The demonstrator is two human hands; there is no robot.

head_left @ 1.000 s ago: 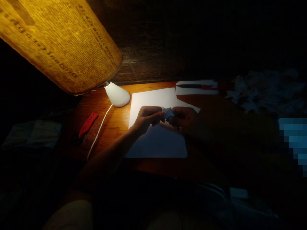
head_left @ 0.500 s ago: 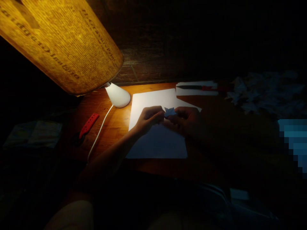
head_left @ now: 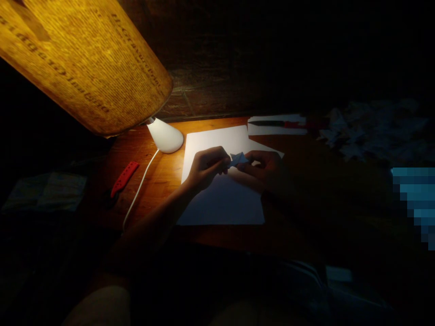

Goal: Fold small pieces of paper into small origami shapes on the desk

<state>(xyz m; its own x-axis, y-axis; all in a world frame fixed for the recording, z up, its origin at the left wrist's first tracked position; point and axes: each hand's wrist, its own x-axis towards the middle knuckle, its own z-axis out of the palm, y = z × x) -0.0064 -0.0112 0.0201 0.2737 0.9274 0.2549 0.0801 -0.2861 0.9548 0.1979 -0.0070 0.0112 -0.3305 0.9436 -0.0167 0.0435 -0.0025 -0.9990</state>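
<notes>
Head view: folded paper [head_left: 240, 160], small, pale blue in the shade and sharp-cornered, between two bare hands over white sheets [head_left: 220, 208] at mid-scene. At its left tip, left hand [head_left: 209, 166] with thumb and forefinger brought together in a pinch, other fingers curled into the palm; contact small and partly in shadow. At its right side, right hand [head_left: 267, 165] with thumb to the near and forefinger to the far, a narrow gap filled by the paper; remaining fingers too dark to tell. Under both hands, the sheets in a loose overlap, one corner out to the right, far part bright, near part in shadow, all on a wooden surface [head_left: 166, 179]. To the far left, lit yellow lampshade [head_left: 112, 68] with printed lettering, tilted over a white lamp base [head_left: 166, 138], and from there a white cord [head_left: 141, 185] toward the near edge. Left of the cord, a red holed handle [head_left: 125, 178], dark at its near end. At the far side, right of centre, a narrow paper stack [head_left: 258, 131] with a dark-bladed, red-handled knife [head_left: 272, 123] across it. Farther right, in dimness, a heap of pointed pale pieces [head_left: 380, 131]
</notes>
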